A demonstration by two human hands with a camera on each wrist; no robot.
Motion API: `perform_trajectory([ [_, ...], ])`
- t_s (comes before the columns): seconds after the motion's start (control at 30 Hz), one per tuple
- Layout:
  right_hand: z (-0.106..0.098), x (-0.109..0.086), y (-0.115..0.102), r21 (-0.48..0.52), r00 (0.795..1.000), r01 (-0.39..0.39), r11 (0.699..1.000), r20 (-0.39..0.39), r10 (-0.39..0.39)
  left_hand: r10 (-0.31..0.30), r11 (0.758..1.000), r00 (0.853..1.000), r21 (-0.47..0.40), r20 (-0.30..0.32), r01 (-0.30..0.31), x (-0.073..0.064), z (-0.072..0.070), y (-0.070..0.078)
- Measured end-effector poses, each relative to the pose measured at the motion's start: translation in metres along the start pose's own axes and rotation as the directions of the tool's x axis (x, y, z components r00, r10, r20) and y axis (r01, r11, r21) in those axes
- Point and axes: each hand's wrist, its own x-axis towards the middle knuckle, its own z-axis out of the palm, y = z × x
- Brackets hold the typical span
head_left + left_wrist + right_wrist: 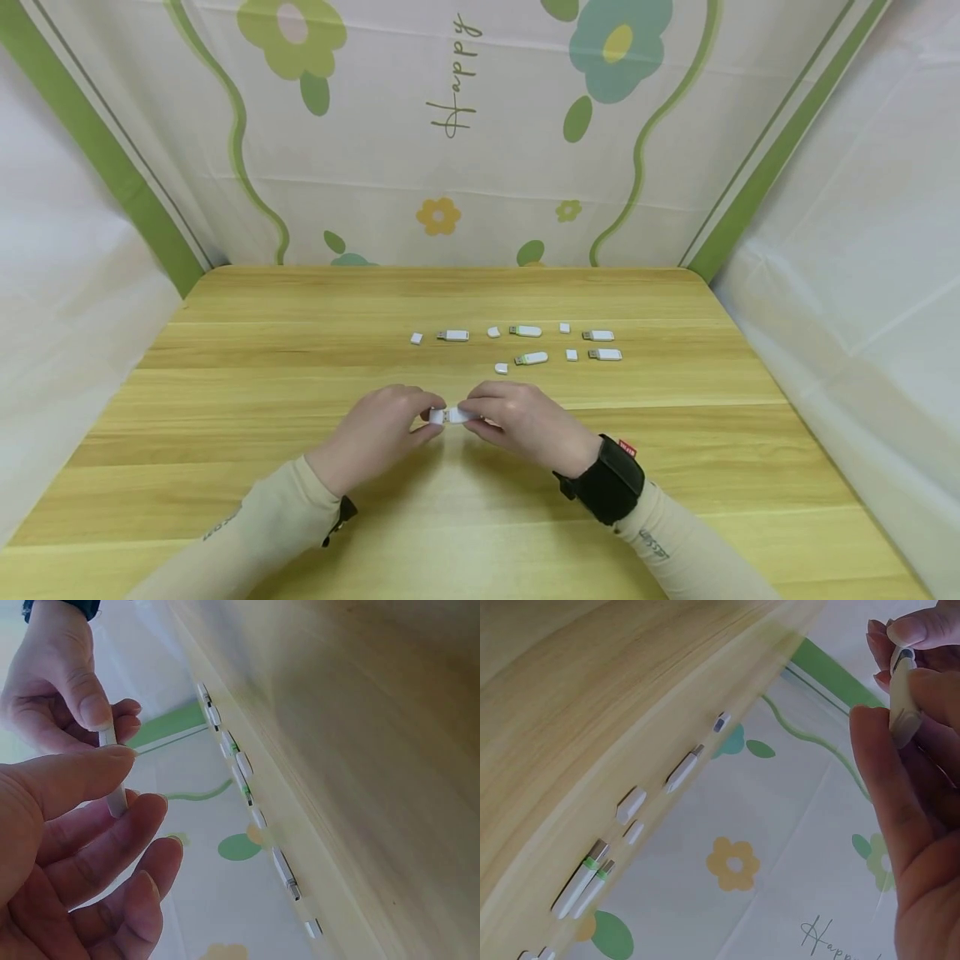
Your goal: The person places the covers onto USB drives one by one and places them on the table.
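Close in front of me over the table, my left hand (375, 429) pinches a small white cap (436, 417) between thumb and fingers. Facing it, my right hand (525, 423) pinches the white body of a USB flash drive (455, 415). The drive's metal connector shows between the two hands, pointing toward the cap; whether it sits partly inside cannot be told. Fingers cover much of both pieces. In the right wrist view, the drive's body (902, 709) stands out between my right thumb and fingers.
Beyond my hands, several uncapped USB drives lie on the wooden table (262, 375), among them a green-banded drive (531, 358) and a plain white drive (453, 336). Loose caps, such as a square cap (416, 338), lie beside them. A flower-printed curtain (375, 150) hangs behind the table.
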Motion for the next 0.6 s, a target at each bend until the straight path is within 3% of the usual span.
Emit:
perform_trajectory([
  [0.6, 0.0023, 0.0048, -0.0035, -0.049, 0.994, -0.082, 0.995, 0.075, 0.085, 0.035, 0.999, 0.999, 0.013, -0.023, -0.035, 0.0019, -0.0020, 0.0033],
])
